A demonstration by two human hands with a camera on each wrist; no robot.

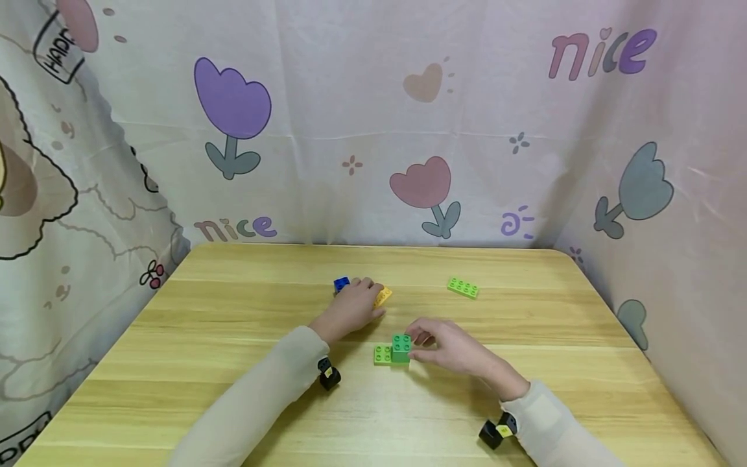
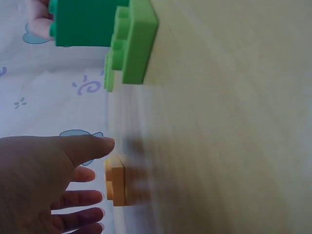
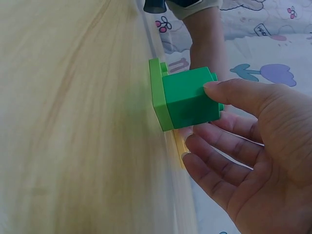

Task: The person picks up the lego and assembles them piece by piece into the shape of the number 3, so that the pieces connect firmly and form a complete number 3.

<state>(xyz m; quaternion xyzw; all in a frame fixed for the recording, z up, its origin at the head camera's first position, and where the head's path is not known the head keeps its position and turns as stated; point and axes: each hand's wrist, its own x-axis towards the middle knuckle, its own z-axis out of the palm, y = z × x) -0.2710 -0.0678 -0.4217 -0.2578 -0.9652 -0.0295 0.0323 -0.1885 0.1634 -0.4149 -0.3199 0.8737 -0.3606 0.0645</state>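
Note:
In the head view my left hand [image 1: 352,306] reaches over a yellow toy building brick [image 1: 382,296], with a blue brick [image 1: 341,284] just beyond, partly covered by the hand. Its fingers are spread beside the yellow brick [image 2: 117,183] in the left wrist view, a small gap apart. A dark green brick [image 1: 401,348] stands on the right part of a flat light green brick [image 1: 382,355]. My right hand [image 1: 449,347] is at its right side. The right wrist view has the thumb against the dark green brick [image 3: 191,97], the other fingers loosely bent below it.
Another flat light green brick [image 1: 463,288] lies farther back on the right of the wooden table [image 1: 280,266]. A patterned cloth [image 1: 327,188] hangs behind the table and along its sides. Each wrist wears a small black camera [image 1: 329,374].

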